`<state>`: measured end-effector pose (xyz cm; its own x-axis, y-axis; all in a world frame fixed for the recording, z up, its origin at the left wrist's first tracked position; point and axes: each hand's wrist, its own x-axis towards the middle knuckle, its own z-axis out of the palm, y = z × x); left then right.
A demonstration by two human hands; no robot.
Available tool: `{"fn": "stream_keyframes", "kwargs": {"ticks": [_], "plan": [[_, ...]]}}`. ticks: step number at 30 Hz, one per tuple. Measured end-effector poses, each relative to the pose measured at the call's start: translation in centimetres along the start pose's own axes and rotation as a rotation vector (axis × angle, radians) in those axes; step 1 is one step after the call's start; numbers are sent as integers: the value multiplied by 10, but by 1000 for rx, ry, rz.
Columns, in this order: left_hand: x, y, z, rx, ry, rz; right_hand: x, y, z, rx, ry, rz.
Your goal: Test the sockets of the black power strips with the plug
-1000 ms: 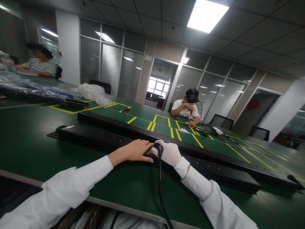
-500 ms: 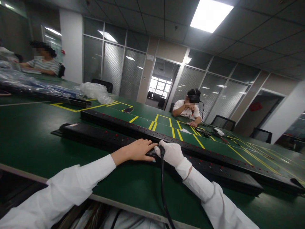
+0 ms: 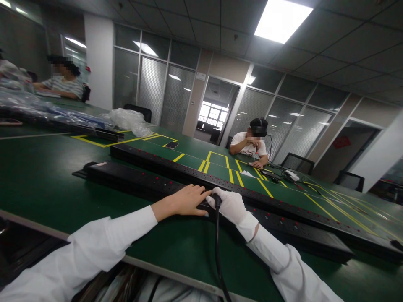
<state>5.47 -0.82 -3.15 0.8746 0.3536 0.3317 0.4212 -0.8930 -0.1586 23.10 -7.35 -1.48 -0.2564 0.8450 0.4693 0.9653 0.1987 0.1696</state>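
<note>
A long black power strip with small red dots lies across the green table before me. My left hand, bare, rests flat on its middle, fingers stretched toward the right. Beside it, my right hand in a white dotted glove is closed round a black power plug at the strip's top. From the plug a black cable hangs toward me over the table edge. Whether the plug sits fully in a socket is hidden by my fingers. A second long black power strip lies just behind, roughly parallel.
Clear plastic wrap covers more long items at the far left. A phone lies beyond the strips. Across the green table, marked with yellow tape, a person sits near cables and small devices. Other people sit far left.
The whole view has shifted slightly, so everything appears a little further right and lower. Both hands keep their places on the power strip and plug.
</note>
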Motion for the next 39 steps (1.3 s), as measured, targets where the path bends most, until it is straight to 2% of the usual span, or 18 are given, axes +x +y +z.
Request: {"fn": "stream_keyframes", "kwargs": {"ticks": [13,29,35,39], "plan": [[0,-1,1,13,-4,6,-1,-2,-1,-23,32,-4],[0,0,-2,-9,-23,5,1,3,0,-6,-46,41],[0,0,-1,1,-27,4,-2,1,1,-37,5,26],[0,0,-1,-1,-23,6,-1,3,1,-18,-15,37]]}}
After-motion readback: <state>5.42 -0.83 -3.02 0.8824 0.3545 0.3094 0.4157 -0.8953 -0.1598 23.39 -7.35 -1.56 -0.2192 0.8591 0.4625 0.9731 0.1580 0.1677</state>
